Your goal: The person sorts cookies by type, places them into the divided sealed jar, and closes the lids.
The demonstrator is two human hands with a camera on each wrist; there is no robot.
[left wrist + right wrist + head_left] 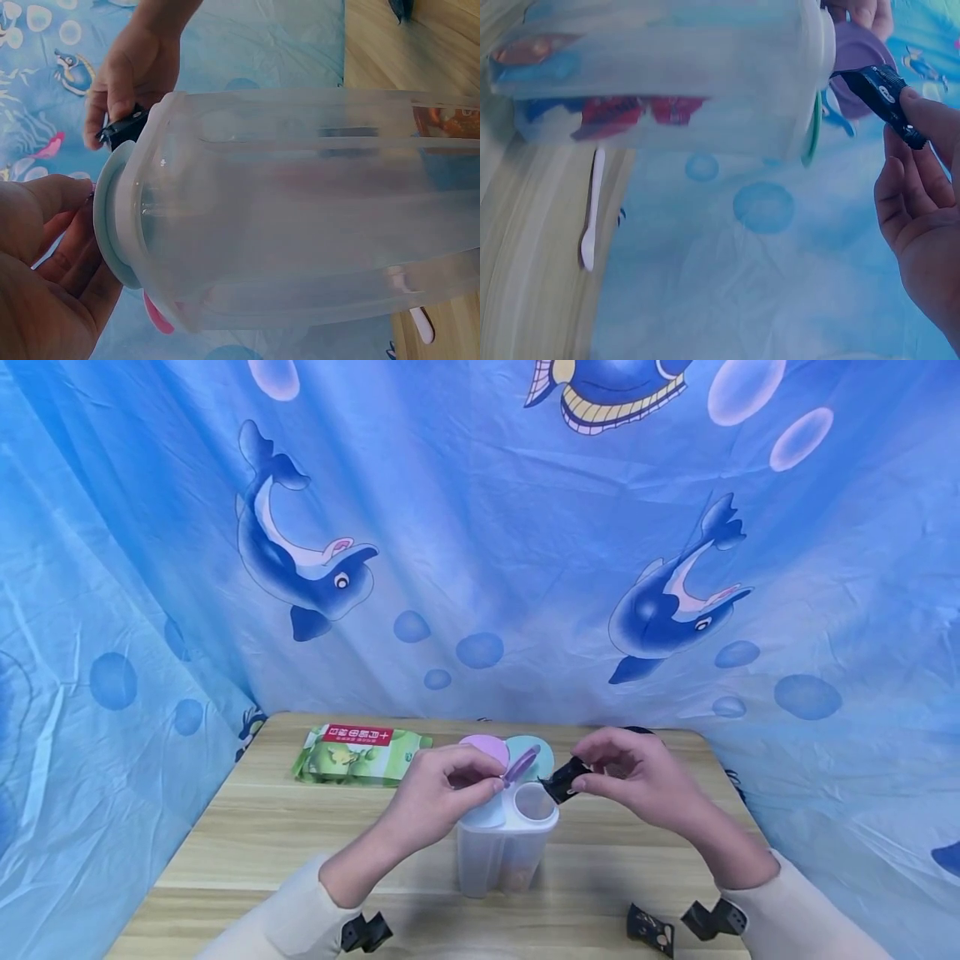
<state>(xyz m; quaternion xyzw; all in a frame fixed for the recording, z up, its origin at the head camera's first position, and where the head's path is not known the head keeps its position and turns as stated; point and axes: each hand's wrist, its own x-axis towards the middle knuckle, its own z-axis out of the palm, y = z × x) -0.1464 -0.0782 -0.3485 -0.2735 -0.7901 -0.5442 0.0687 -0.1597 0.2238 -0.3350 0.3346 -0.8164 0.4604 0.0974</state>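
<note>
A translucent storage container [501, 852] with several round lids stands upright on the table. My left hand [442, 789] pinches the raised purple lid [522, 764], which uncovers one round opening [534, 802]. Between thumb and fingers, my right hand [645, 777] pinches a small black packet [564, 779] at the rim of that opening. The right wrist view shows the packet [881, 97] with one end at the container's mouth. Through the cloudy wall, red wrappers [630, 112] and an orange-and-blue wrapper [540, 58] show inside. A pink lid [486, 746] and a teal lid [537, 748] are down at the back.
A green bag with a red label [363, 754] lies at the table's back left. Another black packet [650, 931] lies near the front right. A pale long-handled spoon [592, 210] rests on the wooden table [247, 827]. A blue dolphin-print curtain [480, 527] hangs around it.
</note>
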